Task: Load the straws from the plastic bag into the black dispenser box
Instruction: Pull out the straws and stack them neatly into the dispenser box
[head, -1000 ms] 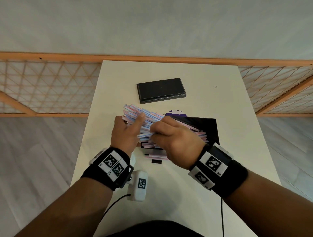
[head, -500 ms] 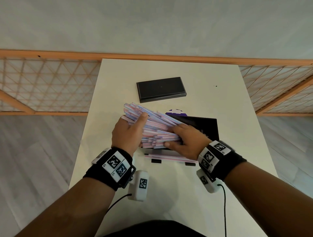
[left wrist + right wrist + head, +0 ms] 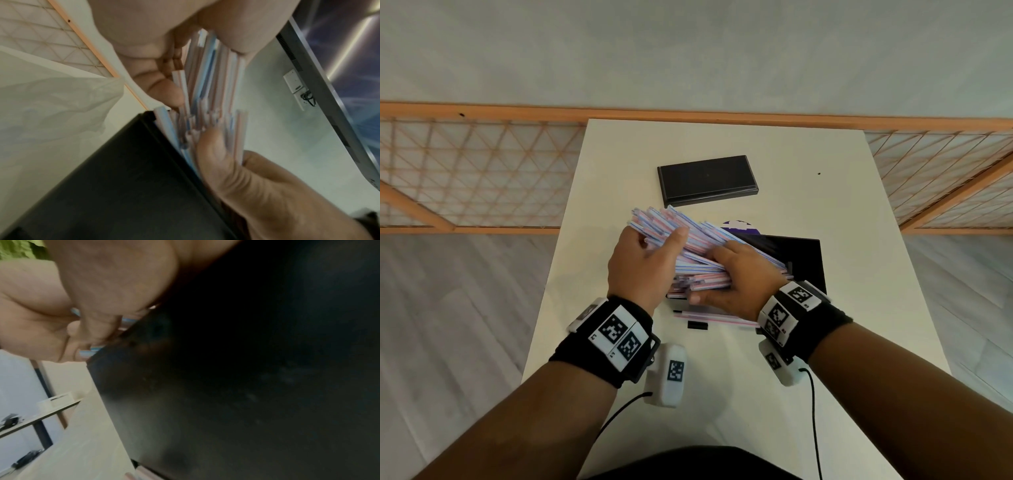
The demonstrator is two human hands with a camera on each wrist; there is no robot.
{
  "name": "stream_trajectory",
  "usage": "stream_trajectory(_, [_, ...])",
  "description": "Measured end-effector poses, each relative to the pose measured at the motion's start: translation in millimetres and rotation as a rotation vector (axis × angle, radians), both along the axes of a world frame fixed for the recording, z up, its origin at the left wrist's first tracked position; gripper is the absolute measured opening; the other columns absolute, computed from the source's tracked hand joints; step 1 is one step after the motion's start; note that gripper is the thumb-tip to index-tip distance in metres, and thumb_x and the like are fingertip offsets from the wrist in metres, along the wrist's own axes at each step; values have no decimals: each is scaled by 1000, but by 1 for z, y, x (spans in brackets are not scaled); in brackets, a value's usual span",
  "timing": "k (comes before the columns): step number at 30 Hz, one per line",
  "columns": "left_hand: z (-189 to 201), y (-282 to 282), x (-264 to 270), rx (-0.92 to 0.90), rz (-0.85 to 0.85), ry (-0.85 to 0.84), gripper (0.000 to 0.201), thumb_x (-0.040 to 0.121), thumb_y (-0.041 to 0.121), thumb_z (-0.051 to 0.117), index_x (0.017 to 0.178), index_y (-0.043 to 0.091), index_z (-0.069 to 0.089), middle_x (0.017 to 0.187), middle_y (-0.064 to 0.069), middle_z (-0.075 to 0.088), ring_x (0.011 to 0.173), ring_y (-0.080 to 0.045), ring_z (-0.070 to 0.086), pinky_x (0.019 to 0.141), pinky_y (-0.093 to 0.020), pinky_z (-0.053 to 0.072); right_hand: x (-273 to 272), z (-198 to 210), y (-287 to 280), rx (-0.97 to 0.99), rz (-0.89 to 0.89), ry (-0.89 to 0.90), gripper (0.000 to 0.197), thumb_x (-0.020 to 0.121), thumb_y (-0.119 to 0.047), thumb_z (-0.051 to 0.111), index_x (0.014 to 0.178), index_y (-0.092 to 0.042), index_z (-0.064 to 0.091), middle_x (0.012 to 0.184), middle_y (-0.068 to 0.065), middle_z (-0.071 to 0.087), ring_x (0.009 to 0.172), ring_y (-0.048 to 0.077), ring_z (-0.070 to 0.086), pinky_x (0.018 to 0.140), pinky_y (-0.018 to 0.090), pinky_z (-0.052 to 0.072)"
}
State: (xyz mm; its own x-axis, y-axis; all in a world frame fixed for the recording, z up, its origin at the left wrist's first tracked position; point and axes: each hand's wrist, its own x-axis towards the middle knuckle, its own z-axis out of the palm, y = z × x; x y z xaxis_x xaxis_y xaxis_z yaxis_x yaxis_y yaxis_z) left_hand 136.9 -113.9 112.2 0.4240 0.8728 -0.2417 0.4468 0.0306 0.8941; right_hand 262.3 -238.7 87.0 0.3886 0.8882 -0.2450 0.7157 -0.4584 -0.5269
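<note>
Straws (image 3: 688, 250): thick bundle of thin white tubes striped pink and blue, ends uneven, fanned and tilted, raised at the left, dipping into the open box at the right.
Black dispenser box (image 3: 804, 260): open, matte black, on the white table (image 3: 859, 308).
Left hand (image 3: 640, 270): fingers and thumb curled round the bundle's left part.
Right hand (image 3: 736, 284): fingers wrapped over the bundle at the box's near edge.
Loose straws (image 3: 715, 317): a few flat on the table, just before the box.
Lid (image 3: 707, 180): black, flat, farther back.
Plastic bag (image 3: 51, 105): crumpled, clear, beside the box in the left wrist view.
</note>
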Motion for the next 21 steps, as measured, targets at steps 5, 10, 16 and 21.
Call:
stream_trajectory(5, [-6, -2, -3, -86, 68, -46, 63, 67, 67, 72, 112, 24, 60, 103, 8, 72, 97, -19, 71, 91, -48, 58, -3, 5, 2, -158, -1, 27, 101, 47, -96, 46, 127, -35, 51, 124, -6, 63, 112, 21, 59, 95, 41, 51])
stream_trajectory(10, [-8, -7, -2, -84, 101, -89, 56, 79, 55, 75, 115, 16, 55, 103, 7, 69, 98, -18, 70, 93, -50, 57, -2, 11, 11, -220, 14, -47, 104, 44, -101, 38, 120, -33, 60, 117, -4, 66, 109, 21, 60, 94, 40, 52])
stream_trajectory(16, [-10, -8, 0, -85, 113, -76, 43, 87, 47, 74, 108, 15, 54, 99, 6, 65, 101, -26, 67, 95, -48, 54, -11, 10, 12, -192, -39, -28, 101, 42, -99, 45, 120, -36, 51, 114, -7, 66, 101, 21, 64, 87, 39, 55])
stream_trajectory(21, [-8, -4, 1, -91, 126, -134, 45, 76, 62, 64, 94, 22, 55, 91, 5, 66, 93, -25, 70, 91, -53, 56, -14, 21, 17, -49, -45, -119, 83, 46, -96, 47, 102, -35, 56, 94, -11, 67, 84, 17, 62, 77, 35, 55])
